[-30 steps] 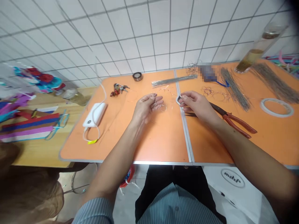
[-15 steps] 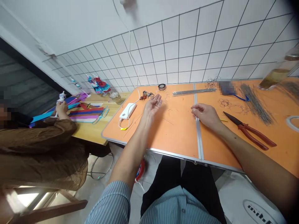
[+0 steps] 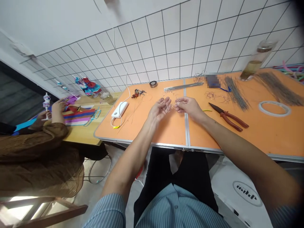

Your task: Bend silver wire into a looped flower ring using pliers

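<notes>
Thin looped wire [image 3: 168, 108] spans the gap between my two hands above the orange table [image 3: 142, 126]. My left hand [image 3: 158, 110] is palm up, its curled fingers closed on the wire's left side. From the right, my right hand [image 3: 187, 106] pinches the other side between thumb and fingers. Red-handled pliers [image 3: 229, 117] lie to the right of my right hand, jaws pointing up and left. Beyond my hands lies a bundle of straight wires [image 3: 182, 86]. More bent wire loops [image 3: 215, 96] rest past my right hand.
A white power strip [image 3: 120, 110], keys [image 3: 137, 93] and a tape roll [image 3: 153, 84] are left and behind. At right are wire bundles [image 3: 236, 93], a white ring [image 3: 274, 108] and a glass bottle [image 3: 253, 65]. A co-worker's hand [image 3: 58, 109] works at the left table.
My right hand has come left to meet my left hand and has taken hold of the looped wire. The view has shifted to the right.
</notes>
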Demonstrator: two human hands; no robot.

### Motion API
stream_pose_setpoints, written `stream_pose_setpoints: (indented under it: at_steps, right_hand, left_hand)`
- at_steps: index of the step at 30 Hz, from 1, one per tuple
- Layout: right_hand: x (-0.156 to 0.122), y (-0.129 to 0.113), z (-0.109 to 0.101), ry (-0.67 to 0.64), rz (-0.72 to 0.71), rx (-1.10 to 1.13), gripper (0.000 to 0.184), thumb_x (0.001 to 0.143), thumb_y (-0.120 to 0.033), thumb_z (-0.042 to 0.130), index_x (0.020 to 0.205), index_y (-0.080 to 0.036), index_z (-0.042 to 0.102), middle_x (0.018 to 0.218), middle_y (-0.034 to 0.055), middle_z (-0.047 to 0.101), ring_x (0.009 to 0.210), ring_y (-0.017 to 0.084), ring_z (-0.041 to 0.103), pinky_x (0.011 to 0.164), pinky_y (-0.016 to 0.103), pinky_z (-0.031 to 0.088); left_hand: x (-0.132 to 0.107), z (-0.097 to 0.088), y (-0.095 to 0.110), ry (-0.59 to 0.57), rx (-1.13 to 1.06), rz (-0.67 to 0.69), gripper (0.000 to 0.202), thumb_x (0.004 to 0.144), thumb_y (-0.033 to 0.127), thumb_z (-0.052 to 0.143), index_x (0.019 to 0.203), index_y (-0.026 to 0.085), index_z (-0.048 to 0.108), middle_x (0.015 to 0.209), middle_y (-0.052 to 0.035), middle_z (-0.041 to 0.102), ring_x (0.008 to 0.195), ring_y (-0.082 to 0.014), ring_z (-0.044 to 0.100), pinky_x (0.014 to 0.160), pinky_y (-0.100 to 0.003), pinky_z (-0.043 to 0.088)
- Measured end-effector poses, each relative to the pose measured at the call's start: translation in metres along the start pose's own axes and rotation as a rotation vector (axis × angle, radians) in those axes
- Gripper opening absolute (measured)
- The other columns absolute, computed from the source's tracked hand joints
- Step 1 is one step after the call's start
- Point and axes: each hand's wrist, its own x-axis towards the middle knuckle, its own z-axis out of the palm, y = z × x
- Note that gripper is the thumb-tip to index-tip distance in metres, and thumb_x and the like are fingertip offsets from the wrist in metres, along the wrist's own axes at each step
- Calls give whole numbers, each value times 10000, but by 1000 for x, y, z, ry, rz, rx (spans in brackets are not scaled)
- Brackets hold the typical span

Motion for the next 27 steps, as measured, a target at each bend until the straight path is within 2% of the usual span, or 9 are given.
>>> stream_pose_setpoints:
  at_steps: [4,6,9,13,19,23,27]
  right_hand:
    - [2,1,-4,8,15,26,176,896,-212,910,955,-163,751,828,46,827,658,108,746,629,199,627]
    - [3,2,-5,-7,24,36,174,900,-220,913,963,-159,763,847,52,832,670,109,750,632,198,627]
    - [4,3,-6,-30,41,47,220,901,-304,937,959,-160,782,891,64,841,700,111,758,648,197,629]
    - [9,4,-6,-17,75,39,292,907,-414,944,929,-168,789,912,75,846,729,111,768,640,179,611]
    - [31,1,-6,35,120,32,232,930,-350,926,895,-173,780,876,73,840,732,121,781,637,182,610]
    - [41,3,-7,50,122,58,232,923,-347,932,872,-178,781,878,75,848,722,107,776,658,169,612]
    - [40,12,-9,42,127,76,280,881,-398,964,864,-178,791,897,78,856,741,115,782,661,173,618]
  left_hand:
    - [-4,-2,2,5,172,-25,154,982,16,662,1026,162,642,1088,-112,851,896,-170,836,970,-341,662]
    - [-6,-6,6,7,211,-32,111,999,28,663,1019,136,682,986,-112,850,812,-177,834,905,-331,670]
    - [-7,-14,9,-33,261,-60,85,992,38,689,1007,112,729,953,-132,856,806,-203,848,869,-329,674]
    - [-1,-22,13,-125,322,-91,76,952,50,757,995,112,758,1025,-151,869,861,-221,863,914,-350,680]
    - [27,-23,22,-241,371,-160,93,940,102,818,1020,104,770,1028,-171,870,866,-246,869,845,-339,688]
    - [45,-24,21,-239,362,-156,67,951,92,803,1009,91,769,963,-167,864,818,-238,861,802,-333,692]
    - [50,-33,13,-248,335,-162,134,903,114,865,1003,83,780,988,-180,866,810,-241,862,804,-338,698]
